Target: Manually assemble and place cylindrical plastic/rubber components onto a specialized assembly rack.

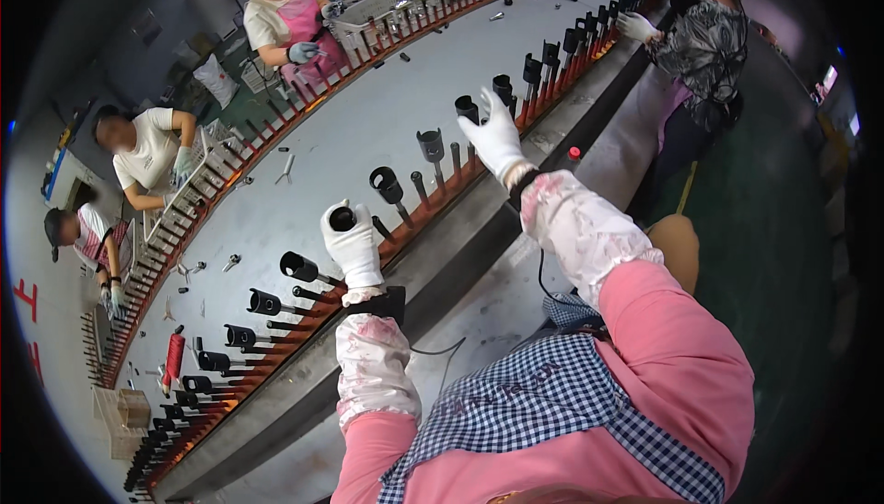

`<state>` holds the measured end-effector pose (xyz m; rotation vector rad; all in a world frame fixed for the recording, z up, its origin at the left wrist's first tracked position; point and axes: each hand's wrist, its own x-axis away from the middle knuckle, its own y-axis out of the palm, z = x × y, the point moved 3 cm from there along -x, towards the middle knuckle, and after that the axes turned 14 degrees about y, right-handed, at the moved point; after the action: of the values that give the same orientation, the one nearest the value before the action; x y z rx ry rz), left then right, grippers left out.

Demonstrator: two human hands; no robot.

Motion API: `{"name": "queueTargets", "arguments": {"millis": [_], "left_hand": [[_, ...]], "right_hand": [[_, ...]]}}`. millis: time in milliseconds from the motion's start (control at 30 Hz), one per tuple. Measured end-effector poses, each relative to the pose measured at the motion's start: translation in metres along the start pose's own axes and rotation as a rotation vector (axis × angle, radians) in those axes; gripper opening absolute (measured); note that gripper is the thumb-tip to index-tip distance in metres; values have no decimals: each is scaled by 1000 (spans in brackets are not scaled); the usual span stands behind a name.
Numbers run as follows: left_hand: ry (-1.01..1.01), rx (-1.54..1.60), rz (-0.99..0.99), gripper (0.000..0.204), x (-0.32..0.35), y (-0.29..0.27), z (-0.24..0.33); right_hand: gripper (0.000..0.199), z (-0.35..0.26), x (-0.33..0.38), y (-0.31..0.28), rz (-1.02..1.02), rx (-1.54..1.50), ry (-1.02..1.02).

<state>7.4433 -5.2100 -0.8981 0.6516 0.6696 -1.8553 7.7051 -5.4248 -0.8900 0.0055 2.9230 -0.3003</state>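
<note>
My left hand (354,244), in a white glove, is closed around a black tube-shaped part (343,219) standing on a peg of the conveyor rail (433,212). Further along the same rail, my right hand (495,139), also in a white glove, reaches up beside another black tube part (468,108), fingers spread and touching it. Similar black tube parts (386,184) sit on pegs between and beyond both hands, in a long row. Floral sleeve covers and a pink top with a checked apron fill the lower frame.
A long grey conveyor table (304,163) curves across the frame with small loose metal parts on it. Three people work along its far side, and another person (704,39) stands at the right. A red button (574,151) sits on the near ledge. White baskets (387,2) stand at the far rail.
</note>
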Motion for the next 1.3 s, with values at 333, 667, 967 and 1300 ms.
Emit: {"name": "queueTargets", "arguments": {"millis": [333, 667, 967, 1300], "left_hand": [[-96, -2, 310, 58, 105, -87, 14], [-185, -54, 61, 83, -21, 34, 57], [-448, -8, 169, 76, 94, 59, 58], [-214, -123, 306, 69, -26, 145, 84]], "right_hand": [[32, -25, 40, 102, -302, -3, -48], [36, -55, 98, 68, -668, -344, 59], [61, 24, -10, -54, -371, -145, -111], [47, 11, -23, -4, -1011, -170, 45]]}}
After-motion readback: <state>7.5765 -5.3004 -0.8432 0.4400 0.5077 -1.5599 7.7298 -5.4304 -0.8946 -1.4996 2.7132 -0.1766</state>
